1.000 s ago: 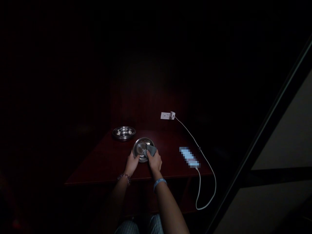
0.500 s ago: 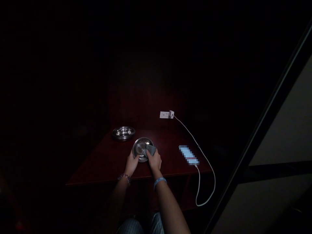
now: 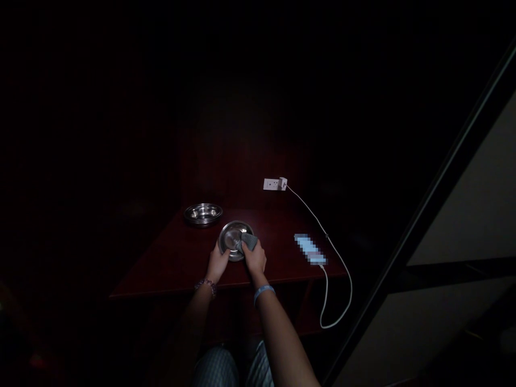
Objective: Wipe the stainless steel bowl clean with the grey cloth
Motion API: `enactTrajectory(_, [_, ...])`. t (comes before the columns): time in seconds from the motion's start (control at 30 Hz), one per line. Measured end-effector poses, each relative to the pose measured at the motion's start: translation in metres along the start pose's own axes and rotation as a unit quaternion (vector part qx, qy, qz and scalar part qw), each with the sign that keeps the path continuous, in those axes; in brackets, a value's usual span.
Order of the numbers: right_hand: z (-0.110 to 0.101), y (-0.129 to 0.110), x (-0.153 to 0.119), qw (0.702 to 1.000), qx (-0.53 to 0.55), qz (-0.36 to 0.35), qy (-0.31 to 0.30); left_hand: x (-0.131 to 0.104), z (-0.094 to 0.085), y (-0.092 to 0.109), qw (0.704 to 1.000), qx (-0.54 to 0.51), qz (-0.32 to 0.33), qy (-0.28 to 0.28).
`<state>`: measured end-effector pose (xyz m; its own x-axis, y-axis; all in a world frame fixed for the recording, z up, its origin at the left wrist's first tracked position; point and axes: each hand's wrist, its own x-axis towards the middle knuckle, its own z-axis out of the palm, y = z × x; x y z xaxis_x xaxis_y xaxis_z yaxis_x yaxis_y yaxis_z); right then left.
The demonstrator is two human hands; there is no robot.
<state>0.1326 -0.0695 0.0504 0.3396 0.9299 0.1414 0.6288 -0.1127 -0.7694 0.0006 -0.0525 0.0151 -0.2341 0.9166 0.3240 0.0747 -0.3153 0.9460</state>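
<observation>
A round steel bowl is tilted toward me above the near part of the dark red table. My left hand grips its lower left rim, the thumb over the edge. On the bowl's right side, my right hand is closed on a grey cloth, which lies against the inside of the bowl. Farther back on the left, a stack of similar steel bowls rests on the table.
A blurred-out phone lies on the table's right side, joined by a white cable to a charger in the wall socket. A dark slanted frame runs along the right.
The whole view has shifted slightly, so the table and the things on it appear a little higher. Both hands keep their hold on the bowl and the cloth.
</observation>
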Motion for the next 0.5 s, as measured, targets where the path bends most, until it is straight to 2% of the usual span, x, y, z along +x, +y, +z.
enactTrajectory(0.5, [0.0019,-0.0006,0.0026,1.000,-0.004,0.008,0.007,0.0044,0.0025,-0.0030,0.999,-0.051,-0.006,-0.011])
